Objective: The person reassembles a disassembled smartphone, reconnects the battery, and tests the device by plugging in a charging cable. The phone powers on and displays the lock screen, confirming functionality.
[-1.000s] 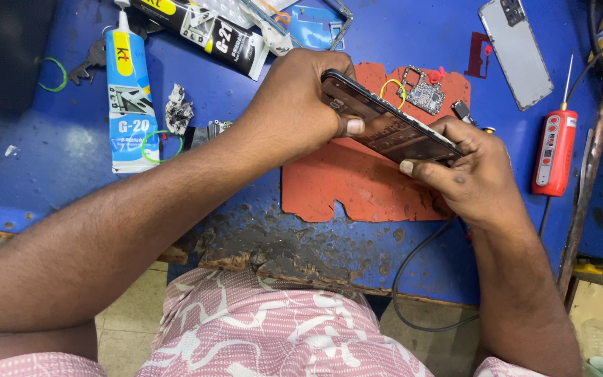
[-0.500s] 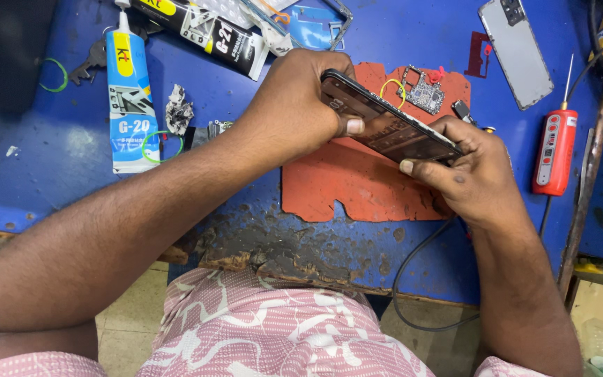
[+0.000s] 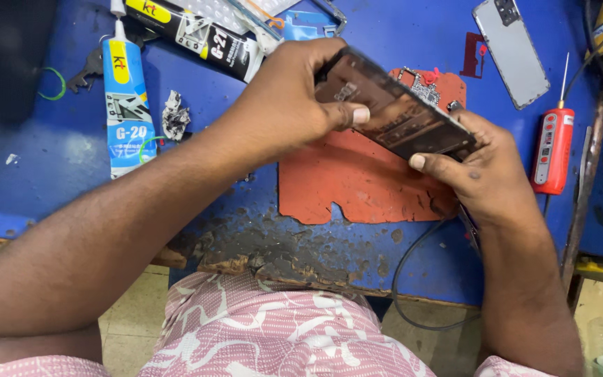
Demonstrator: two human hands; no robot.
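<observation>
Both my hands hold a dark, opened phone body (image 3: 392, 112) tilted above an orange work mat (image 3: 357, 181) on the blue workbench (image 3: 50, 160). My left hand (image 3: 294, 98) grips its upper left end, thumb pressed on the face. My right hand (image 3: 476, 171) grips the lower right end from beneath, thumb on the edge. A small circuit board (image 3: 423, 87) lies on the mat just behind the phone, partly hidden by it.
A white-and-blue glue tube (image 3: 123, 98) and a black glue tube (image 3: 197, 31) lie at the back left. A grey phone back cover (image 3: 511, 49) lies at the back right. A red pen-like tool (image 3: 551, 146) rests to the right. A black cable (image 3: 413, 279) hangs over the worn front edge.
The phone has tipped a little in my hands, its flat face now turned more toward me. Both hands keep their grip in nearly the same place.
</observation>
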